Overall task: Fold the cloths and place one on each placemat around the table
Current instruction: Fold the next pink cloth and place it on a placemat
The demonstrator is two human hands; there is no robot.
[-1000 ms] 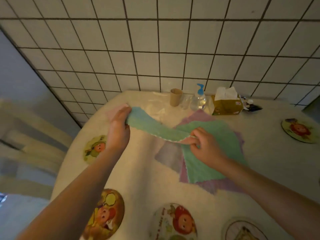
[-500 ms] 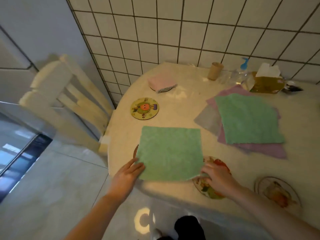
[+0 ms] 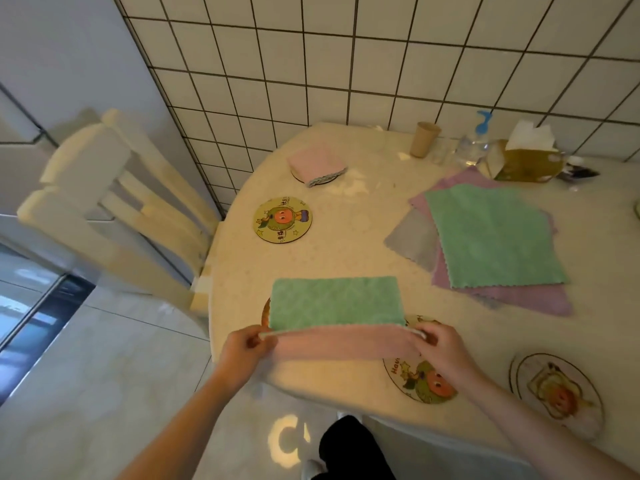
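Note:
A green cloth (image 3: 334, 301) with a pink underside lies at the table's near edge, its near strip turned up and showing pink. My left hand (image 3: 244, 349) pinches its near left corner and my right hand (image 3: 440, 348) pinches the near right corner. The cloth covers most of one round cartoon placemat (image 3: 266, 311) and part of a second placemat (image 3: 420, 382). A folded pink cloth (image 3: 317, 163) sits on a far placemat. A bare placemat (image 3: 282, 220) lies at the left and another placemat (image 3: 557, 393) at the near right. A stack of unfolded cloths (image 3: 488, 233), green on top, lies mid-table.
A paper cup (image 3: 424, 139), a pump bottle (image 3: 476, 142) and a tissue box (image 3: 526, 157) stand by the tiled wall. A pale wooden chair (image 3: 114, 209) stands left of the round table (image 3: 346, 251). Floor and my foot show below the table edge.
The green cloth lay flat half a second ago; both hands have since lifted its near edge and turned it over, showing the pink side. The camera has moved closer.

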